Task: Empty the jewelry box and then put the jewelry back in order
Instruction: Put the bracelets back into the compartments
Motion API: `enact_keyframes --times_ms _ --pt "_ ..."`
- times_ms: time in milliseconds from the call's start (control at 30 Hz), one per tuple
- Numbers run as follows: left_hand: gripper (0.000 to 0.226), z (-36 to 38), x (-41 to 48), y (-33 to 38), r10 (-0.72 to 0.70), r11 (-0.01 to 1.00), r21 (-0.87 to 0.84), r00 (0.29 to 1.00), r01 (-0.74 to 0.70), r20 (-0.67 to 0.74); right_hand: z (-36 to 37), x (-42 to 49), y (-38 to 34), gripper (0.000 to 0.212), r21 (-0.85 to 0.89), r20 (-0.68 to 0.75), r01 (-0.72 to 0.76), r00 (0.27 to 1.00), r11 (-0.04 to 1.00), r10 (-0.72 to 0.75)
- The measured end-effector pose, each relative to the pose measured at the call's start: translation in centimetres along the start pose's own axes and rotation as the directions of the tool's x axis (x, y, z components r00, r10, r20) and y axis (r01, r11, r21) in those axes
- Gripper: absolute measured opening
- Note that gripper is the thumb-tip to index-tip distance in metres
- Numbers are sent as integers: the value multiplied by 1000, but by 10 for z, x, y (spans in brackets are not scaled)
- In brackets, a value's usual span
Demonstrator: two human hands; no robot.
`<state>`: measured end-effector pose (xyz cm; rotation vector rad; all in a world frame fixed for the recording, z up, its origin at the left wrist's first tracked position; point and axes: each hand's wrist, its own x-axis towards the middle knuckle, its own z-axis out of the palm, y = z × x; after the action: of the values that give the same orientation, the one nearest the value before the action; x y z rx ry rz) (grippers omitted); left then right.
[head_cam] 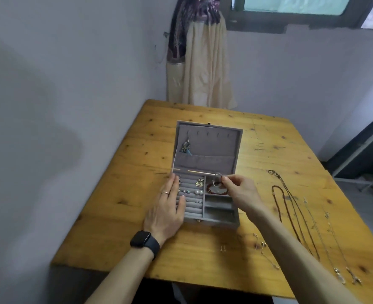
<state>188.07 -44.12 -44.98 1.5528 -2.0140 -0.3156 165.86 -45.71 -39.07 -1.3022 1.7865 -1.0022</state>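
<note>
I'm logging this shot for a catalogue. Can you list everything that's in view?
table: one, yellow-brown, by wall
box: one, grey, open, mid-table
earrings: several pairs, gold, pearl, silver, box's left rolls
dangling earring: one, silver-teal, lid's left
bracelet: one, red, box's top right compartment
necklaces: at least four, red-brown, dark, pale, right of box
small pieces: few, pale metal, table front
curtain: one, cream and purple, behind table
window: one, dark frame, top right
watch: one, black, left wrist
ring: one, silver, left hand
left hand: flat on box's left side
right hand: fingers pinch a thin silver piece over bracelet
</note>
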Motion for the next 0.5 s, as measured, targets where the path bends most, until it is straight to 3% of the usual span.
enact_keyframes --times_ms 100,167,300,500 --pt "65 0 0 1 13 1000 20 1000 -13 -9 5 6 -1 25 -55 37 -42 998 998 44" --pt "65 -1 -1 1 5 999 38 1000 -5 -5 3 10 -1 23 -220 11 -27 999 975 30" --pt "66 0 -2 1 -8 998 59 1000 8 6 2 4 -1 24 -587 -43 51 995 808 -94" --pt "67 3 0 -1 -8 996 88 1000 6 22 6 2 1 21 -753 -14 126 978 646 -208"
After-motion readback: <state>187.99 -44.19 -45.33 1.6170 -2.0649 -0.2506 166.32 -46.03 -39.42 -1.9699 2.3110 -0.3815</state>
